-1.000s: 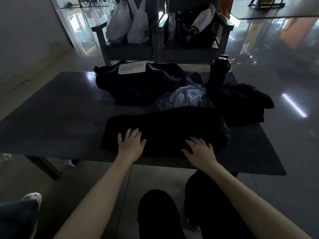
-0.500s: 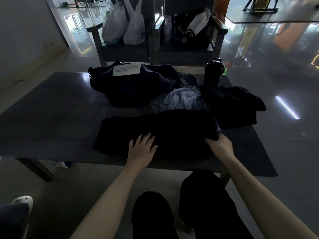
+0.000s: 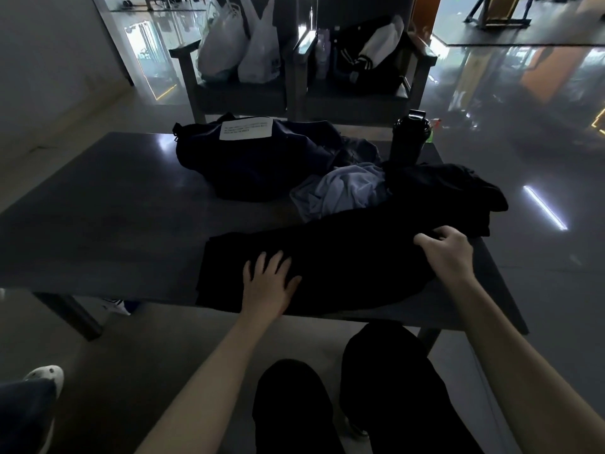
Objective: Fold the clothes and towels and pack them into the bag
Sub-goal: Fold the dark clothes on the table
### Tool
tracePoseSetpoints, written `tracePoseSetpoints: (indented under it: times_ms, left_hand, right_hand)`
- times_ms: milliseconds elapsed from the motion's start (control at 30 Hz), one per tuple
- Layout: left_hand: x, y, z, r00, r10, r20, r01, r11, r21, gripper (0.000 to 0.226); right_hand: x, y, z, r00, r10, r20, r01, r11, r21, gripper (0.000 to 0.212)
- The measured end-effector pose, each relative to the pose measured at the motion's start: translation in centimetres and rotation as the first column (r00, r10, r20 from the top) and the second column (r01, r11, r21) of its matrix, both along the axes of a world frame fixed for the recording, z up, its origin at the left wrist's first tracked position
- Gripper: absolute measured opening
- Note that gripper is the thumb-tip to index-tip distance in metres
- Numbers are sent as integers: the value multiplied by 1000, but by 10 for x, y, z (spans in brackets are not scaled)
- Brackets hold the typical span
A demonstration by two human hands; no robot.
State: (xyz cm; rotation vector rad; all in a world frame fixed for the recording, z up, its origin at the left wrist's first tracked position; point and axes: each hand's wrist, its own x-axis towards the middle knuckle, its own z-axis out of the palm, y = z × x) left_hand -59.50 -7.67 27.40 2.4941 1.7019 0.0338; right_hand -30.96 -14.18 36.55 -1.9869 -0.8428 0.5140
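A black garment lies stretched along the near edge of the dark table. My left hand rests flat on its left-middle part, fingers spread. At the garment's right end my right hand curls its fingers round the cloth. Behind it sit a crumpled light blue cloth and another black garment. The dark navy bag with a white label stands at the back of the table.
A black bottle stands at the table's far right. Two chairs behind hold white plastic bags and a dark jacket. My black-trousered knees are under the near edge. A shoe shows at lower left.
My right hand has gone from lying flat on the garment's near edge to its right end, where it now grips the cloth. My left hand has shifted right along the garment.
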Motion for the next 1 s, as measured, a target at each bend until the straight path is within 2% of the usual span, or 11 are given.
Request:
tracePoseSetpoints:
  times_ms: [100, 167, 300, 400, 533, 667, 733, 767, 833, 900, 1000]
  left_hand:
    - [-7, 1, -6, 996, 85, -14, -86, 995, -48, 56]
    - [-4, -4, -4, 996, 92, 23, -91, 995, -27, 62]
    - [-8, 0, -1, 995, 82, 54, -80, 996, -39, 62]
    - [-19, 19, 3, 985, 104, 139, -94, 993, -77, 47]
    - [-40, 20, -8, 986, 135, 94, -131, 990, -48, 52]
    - [-42, 20, -15, 996, 70, 58, -71, 997, 8, 70]
    - [-45, 25, -17, 997, 29, 77, -32, 999, 42, 79]
    - [-47, 26, -17, 997, 1, 74, -6, 998, 64, 78]
    - [-54, 32, -20, 996, -55, 65, 47, 993, 110, 65]
    - [-59, 39, -21, 993, -109, 54, 100, 983, 153, 53]
    - [-67, 53, -21, 984, -178, 27, 168, 963, 209, 53]
  right_hand:
    - [-26, 8, 14, 996, 54, 74, -59, 996, 63, 23]
    - [-52, 17, 21, 979, 136, 151, -149, 985, 81, 24]
    - [-105, 34, 4, 882, 362, 301, -372, 928, -25, 34]
    - [-135, 41, -24, 795, 527, 301, -500, 850, -169, 37]
    - [-147, 37, -53, 727, 662, 182, -610, 744, -273, 47]
    - [-142, 39, -48, 744, 665, 56, -654, 744, -136, 34]
    - [-135, 46, -44, 752, 627, 205, -630, 775, -59, 24]
    - [-131, 51, -44, 711, 612, 346, -625, 776, -89, 27]
    - [-124, 62, -45, 522, 645, 558, -626, 734, -262, 44]
    - [-121, 72, -49, 388, 744, 544, -603, 651, -460, 61]
    - [-124, 80, -62, 406, 809, 425, -565, 588, -579, 69]
